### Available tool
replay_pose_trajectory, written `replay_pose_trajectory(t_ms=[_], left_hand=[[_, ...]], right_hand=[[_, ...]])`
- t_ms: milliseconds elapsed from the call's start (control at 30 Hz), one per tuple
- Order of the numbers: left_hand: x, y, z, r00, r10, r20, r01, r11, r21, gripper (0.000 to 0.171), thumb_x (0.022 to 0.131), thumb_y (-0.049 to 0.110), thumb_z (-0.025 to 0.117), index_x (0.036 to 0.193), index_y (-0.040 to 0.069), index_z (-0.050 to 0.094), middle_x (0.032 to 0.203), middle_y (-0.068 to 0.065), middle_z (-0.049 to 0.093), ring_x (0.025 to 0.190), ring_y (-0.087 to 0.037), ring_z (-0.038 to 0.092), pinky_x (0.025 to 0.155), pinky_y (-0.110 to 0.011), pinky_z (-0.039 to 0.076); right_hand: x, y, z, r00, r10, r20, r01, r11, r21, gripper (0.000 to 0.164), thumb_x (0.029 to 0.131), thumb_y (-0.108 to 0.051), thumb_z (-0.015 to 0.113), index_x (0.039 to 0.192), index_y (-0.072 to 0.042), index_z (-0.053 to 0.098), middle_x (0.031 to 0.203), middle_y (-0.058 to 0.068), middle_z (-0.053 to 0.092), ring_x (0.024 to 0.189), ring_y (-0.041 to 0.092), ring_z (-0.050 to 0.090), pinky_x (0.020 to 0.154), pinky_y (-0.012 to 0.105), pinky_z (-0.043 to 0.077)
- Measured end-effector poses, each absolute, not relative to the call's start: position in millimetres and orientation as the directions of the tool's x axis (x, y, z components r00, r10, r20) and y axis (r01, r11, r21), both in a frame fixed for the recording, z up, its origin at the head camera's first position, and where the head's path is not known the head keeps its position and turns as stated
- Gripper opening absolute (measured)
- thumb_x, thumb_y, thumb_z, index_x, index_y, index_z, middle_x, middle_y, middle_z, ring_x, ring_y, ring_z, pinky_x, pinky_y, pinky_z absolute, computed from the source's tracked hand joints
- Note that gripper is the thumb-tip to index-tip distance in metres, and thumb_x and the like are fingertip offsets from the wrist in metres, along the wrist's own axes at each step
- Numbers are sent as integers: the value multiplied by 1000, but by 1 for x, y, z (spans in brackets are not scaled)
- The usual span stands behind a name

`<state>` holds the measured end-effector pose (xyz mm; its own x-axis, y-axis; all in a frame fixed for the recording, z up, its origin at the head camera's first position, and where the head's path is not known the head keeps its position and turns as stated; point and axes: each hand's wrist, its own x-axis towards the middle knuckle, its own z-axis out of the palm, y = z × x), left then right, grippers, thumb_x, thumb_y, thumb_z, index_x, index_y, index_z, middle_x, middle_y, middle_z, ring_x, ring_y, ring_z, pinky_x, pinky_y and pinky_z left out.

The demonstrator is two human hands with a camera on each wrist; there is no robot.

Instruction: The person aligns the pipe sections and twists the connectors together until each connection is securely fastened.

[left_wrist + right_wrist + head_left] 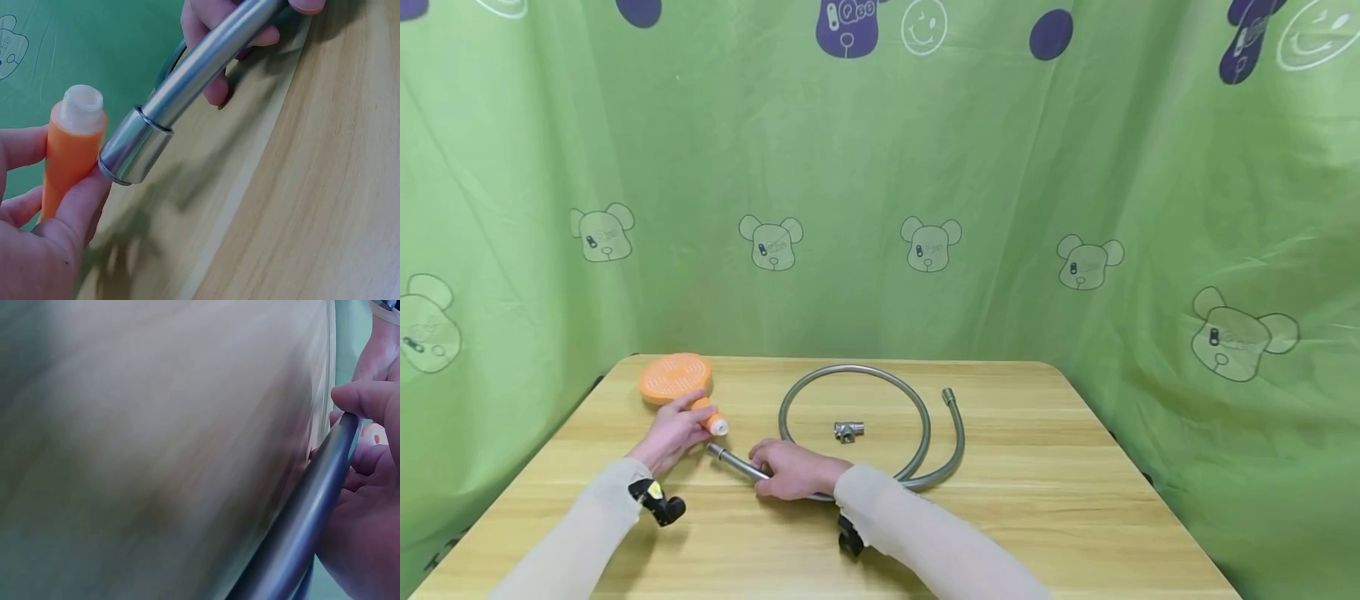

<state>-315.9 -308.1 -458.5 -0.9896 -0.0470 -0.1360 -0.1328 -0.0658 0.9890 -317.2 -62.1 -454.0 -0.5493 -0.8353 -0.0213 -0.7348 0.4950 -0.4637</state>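
My left hand [672, 432] grips the handle of an orange shower head [675, 377] at the table's left side. The handle's white threaded end [82, 105] points up in the left wrist view. A grey metal shower hose [927, 427] is held in my right hand [797, 469], a short way behind its end. That end's metal connector [134, 150] is beside the orange handle, right at the left thumb, tilted and out of line with the thread. In the right wrist view, the thumb and fingers are around the hose, partly hidden by it.
A small chrome tee fitting [848, 430] lies inside the hose's loop on the wooden table [1037, 517]. The hose's other connector [948, 396] lies toward the back right. Green curtains [850, 167] surround the table's back and sides.
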Motion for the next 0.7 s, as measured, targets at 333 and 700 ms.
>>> replay_pose_trajectory(t_ms=[333, 700], left_hand=[[-315, -307, -452, -988, -105, -111, -106, -52, 993, 73, 103, 11, 55, 160, 2, 10, 148, -34, 33, 91, -5, 64, 89, -22, 57], [-314, -309, -445, -980, -155, -122, -118, -37, 992, 74, 102, 8, 56, 161, 4, 12, 157, -38, 19, 117, -28, 59, 91, -22, 57]], right_hand=[[-316, -61, -453, -535, -845, -6, -745, 475, -469, 12, 90, -19, 72, 99, -15, 67, 100, -10, 58, 80, 0, 52, 70, 12, 46], [-319, -61, -456, -531, -846, 42, -765, 459, -452, 12, 93, -29, 71, 92, -20, 64, 89, -12, 56, 76, 0, 51, 66, 13, 45]])
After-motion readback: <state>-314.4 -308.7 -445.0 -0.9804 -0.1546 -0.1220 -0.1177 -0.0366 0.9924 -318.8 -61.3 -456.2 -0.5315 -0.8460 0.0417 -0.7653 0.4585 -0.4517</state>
